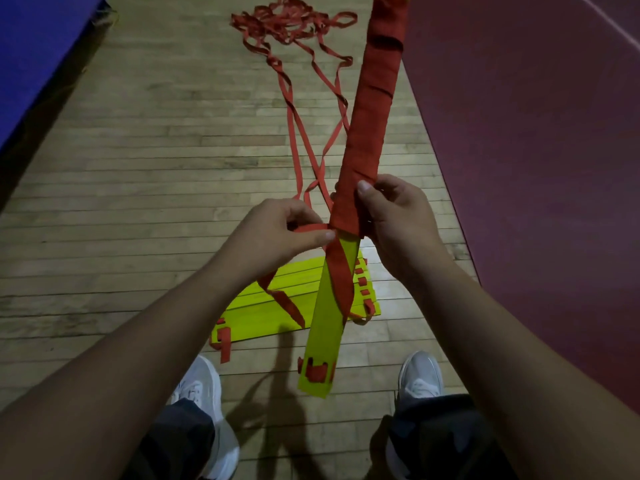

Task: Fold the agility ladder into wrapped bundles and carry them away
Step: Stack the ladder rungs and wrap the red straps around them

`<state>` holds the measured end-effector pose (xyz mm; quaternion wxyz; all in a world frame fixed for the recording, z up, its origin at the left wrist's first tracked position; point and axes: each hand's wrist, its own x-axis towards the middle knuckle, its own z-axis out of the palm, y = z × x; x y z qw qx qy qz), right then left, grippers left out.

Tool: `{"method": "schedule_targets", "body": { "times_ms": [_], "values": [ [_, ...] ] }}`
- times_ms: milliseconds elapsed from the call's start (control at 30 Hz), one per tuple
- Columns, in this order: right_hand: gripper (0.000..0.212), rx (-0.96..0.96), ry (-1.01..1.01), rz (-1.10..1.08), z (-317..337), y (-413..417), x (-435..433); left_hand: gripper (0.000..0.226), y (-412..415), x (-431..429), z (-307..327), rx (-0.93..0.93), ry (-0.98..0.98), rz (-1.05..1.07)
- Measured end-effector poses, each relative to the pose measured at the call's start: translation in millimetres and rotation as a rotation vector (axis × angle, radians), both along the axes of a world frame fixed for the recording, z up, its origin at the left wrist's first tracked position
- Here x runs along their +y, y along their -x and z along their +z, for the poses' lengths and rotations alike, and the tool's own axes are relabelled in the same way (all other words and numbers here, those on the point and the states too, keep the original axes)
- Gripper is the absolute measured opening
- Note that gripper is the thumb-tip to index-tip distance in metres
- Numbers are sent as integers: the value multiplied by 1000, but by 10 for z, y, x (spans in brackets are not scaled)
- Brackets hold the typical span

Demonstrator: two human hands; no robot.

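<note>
The wrapped bundle (pixel 367 133) hangs above the rung stack (pixel 304 279) on the floor (pixel 138 202), loose straps (pixel 287 22) lying beyond.

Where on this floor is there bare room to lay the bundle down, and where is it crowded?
Free: the wide stretch of wooden floor between the blue mat and the straps; a narrow strip between the bundle and the maroon mat. Crowded: the centre, with tangled straps trailing down to the stack of yellow rungs before the shoes.
</note>
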<state>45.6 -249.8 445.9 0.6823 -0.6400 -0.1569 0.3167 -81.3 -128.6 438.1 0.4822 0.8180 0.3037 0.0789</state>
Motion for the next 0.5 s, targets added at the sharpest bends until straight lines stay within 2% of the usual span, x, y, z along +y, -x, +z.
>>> {"method": "schedule_targets", "body": {
  "times_ms": [200,367,500],
  "values": [
    [13,57,72,-50,-40,-2,27,61,16,-304,31,71,-341,-116],
    [4,171,22,22,1,-65,3,57,39,-299,7,58,-342,-119],
    [12,227,-53,111,37,-106,-28,54,45,-252,40,95,-297,-135]
  ]
}}
